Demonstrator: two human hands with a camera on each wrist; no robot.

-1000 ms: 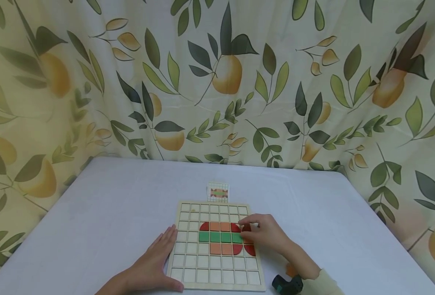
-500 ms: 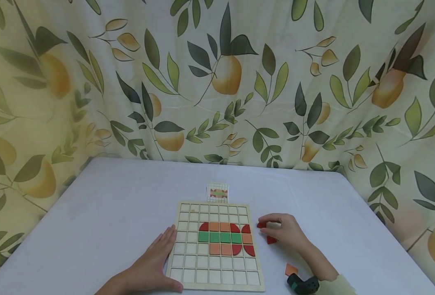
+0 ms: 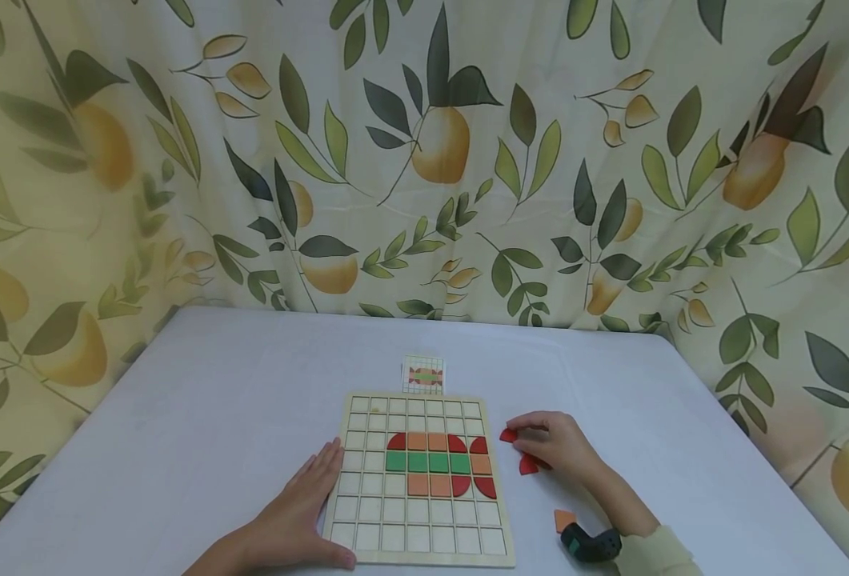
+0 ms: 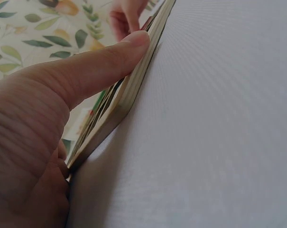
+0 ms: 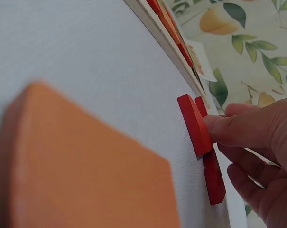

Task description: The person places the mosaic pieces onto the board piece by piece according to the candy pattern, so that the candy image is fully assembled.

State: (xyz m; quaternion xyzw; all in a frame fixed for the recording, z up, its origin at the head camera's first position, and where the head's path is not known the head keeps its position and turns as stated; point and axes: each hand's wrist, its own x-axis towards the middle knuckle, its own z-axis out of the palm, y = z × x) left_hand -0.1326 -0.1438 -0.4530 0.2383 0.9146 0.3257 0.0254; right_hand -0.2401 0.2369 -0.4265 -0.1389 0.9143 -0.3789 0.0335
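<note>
A wooden grid board (image 3: 417, 558) lies on the table, with red rounded tiles, orange squares and a green row (image 3: 428, 462) in its cells. Along its left side my left hand (image 3: 290, 512) rests with straight fingers, and the thumb touches the near left corner. Right of the board, my right hand (image 3: 557, 448) pinches a red quarter-round tile (image 3: 508, 435) between thumb and index finger. Another red tile (image 3: 528, 464) lies under that hand. In the right wrist view, several red tiles (image 5: 195, 124) sit close together by the thumb, partly overlapping in sight.
A small pattern card (image 3: 422, 375) lies against the board's far edge. One loose orange tile (image 3: 564, 521) is beside the black wrist device (image 3: 591, 544). Behind the white-covered table (image 3: 251, 384) hangs a fruit-patterned curtain (image 3: 395, 160).
My right hand has left the board's right columns, moving right to the loose red tiles, and now pinches one. A red tile shows uncovered in the right column. The left hand stays put.
</note>
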